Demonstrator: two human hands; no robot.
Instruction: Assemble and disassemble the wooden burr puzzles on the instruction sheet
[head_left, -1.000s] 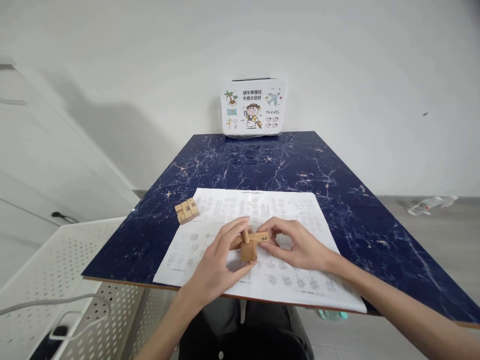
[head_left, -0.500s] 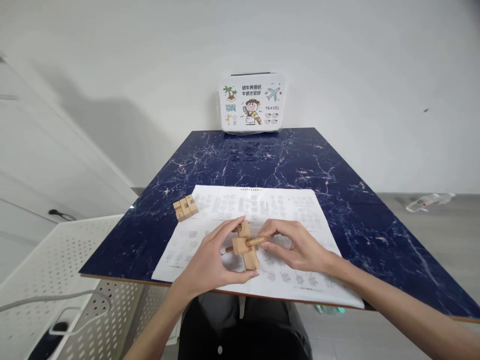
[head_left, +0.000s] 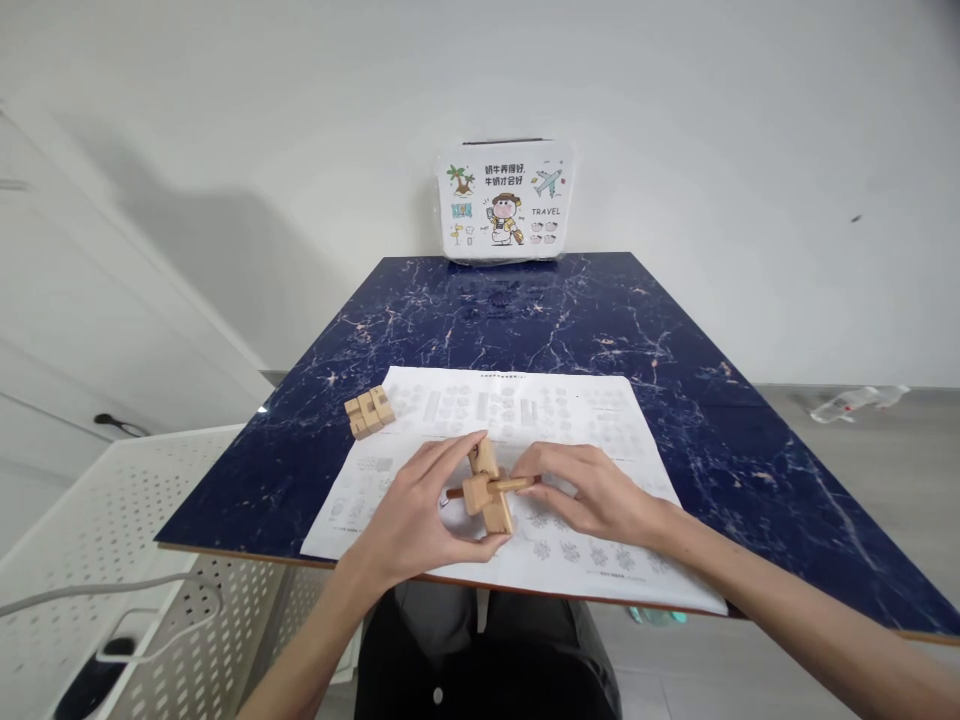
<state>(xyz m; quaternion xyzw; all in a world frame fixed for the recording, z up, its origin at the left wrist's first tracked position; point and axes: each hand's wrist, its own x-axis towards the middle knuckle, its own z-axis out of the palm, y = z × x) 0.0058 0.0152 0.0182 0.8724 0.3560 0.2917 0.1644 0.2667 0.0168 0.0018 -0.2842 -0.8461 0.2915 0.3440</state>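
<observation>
A wooden interlocking puzzle (head_left: 477,493), made of crossed notched sticks, is held just above the printed sheet (head_left: 600,420). My left hand (head_left: 412,515) clasps it at the two ends of its long bar, thumb at the near end and fingers at the far end. From the right, my right hand (head_left: 592,490) pinches the tip of a slim wooden stick (head_left: 514,484) that runs through the puzzle's middle. The other end of a stick pokes out at the left, beside my left palm. The block's underside is hidden.
Several notched wooden pieces (head_left: 370,412) lie side by side at the sheet's left edge. A white cartoon-printed case (head_left: 505,205) leans on the wall at the back of the dark blue marbled table (head_left: 510,320). A white perforated cart (head_left: 172,470) stands at the left.
The puzzle has turned slightly in my left hand. Both hands keep their grip, and the stick at the right is still pinched. The view has shifted a little.
</observation>
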